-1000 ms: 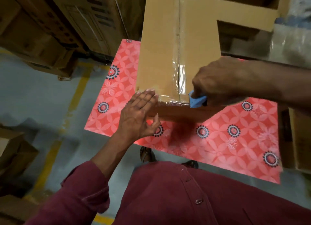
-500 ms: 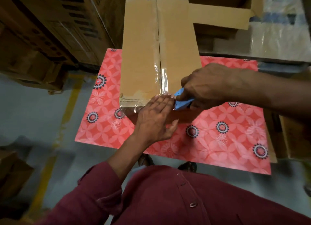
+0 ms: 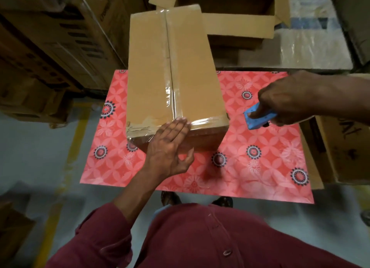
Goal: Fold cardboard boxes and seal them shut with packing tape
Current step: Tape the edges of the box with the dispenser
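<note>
A closed cardboard box (image 3: 176, 77) lies on a table covered in a red floral-patterned cloth (image 3: 250, 167), clear packing tape (image 3: 170, 71) running along its centre seam and over the near edge; the left hand (image 3: 170, 149) lies flat with straight fingers pressing the tape down at the box's near edge, thumb spread apart. The right hand (image 3: 288, 101) hovers over the cloth to the right, apart from the box, fingers curled round a blue tape cutter (image 3: 258, 117); behind stands an open cardboard carton (image 3: 236, 25), stacked cartons (image 3: 60, 43) at left carry dark print too blurred to read, and a carton (image 3: 346, 145) at right bears handwritten marks that cannot be made out.
</note>
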A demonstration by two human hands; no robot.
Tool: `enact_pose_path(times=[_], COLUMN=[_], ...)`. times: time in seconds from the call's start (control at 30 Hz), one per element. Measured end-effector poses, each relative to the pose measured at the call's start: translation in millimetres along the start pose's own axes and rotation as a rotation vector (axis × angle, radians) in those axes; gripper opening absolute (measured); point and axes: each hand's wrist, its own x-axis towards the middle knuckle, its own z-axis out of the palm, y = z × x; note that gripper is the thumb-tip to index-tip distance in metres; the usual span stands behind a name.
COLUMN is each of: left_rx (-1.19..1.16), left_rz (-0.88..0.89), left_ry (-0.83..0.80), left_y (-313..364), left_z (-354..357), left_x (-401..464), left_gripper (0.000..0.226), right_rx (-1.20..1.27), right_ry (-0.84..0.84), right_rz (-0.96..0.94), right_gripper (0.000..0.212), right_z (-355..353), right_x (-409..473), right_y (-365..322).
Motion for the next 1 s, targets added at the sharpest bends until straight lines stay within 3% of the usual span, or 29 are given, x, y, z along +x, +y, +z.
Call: enact_pose_path(times=[0.33,0.5,0.7,0.83,0.93,1.0], left_rx=[0.009,0.02,0.242,0.278,0.18,0.128], left_rz=[-0.021,-0.051,-0.057,0.005,0.211,0.344], left_ry=[-0.025,-0.129,-0.266,-0.307,-0.44,-0.535], left_y=[6.9,12.0,32.9,36.4,39.2,45.2], left_z=[-2.6,-12.1,-45.8,-52.0,-42.2,-32.8], left_x=[2.9,7.3,51.6,77.4,101.8,121.4], left_gripper=[0.067,0.068,0.05,0.064,0.079,0.08], right_rx=[0.024,-0.072,-0.142,0.201,0.422,0.548], right_ry=[0.056,0.077,0.083,-0.077,-0.169,-0.178], right_rz=[0.01,-0.011,-0.005,-0.104,-0.201,-0.205], right_gripper=[0.048,0.036,0.031,0.033,0.058,0.057], right_z=[30.0,34.9,76.8,151.5,184.5,197.3], right_x=[21.3,41.8,75.5,99.4,118.0,131.0], right_y=[-10.4,-21.9,-25.4,-5.8,10.5,11.9])
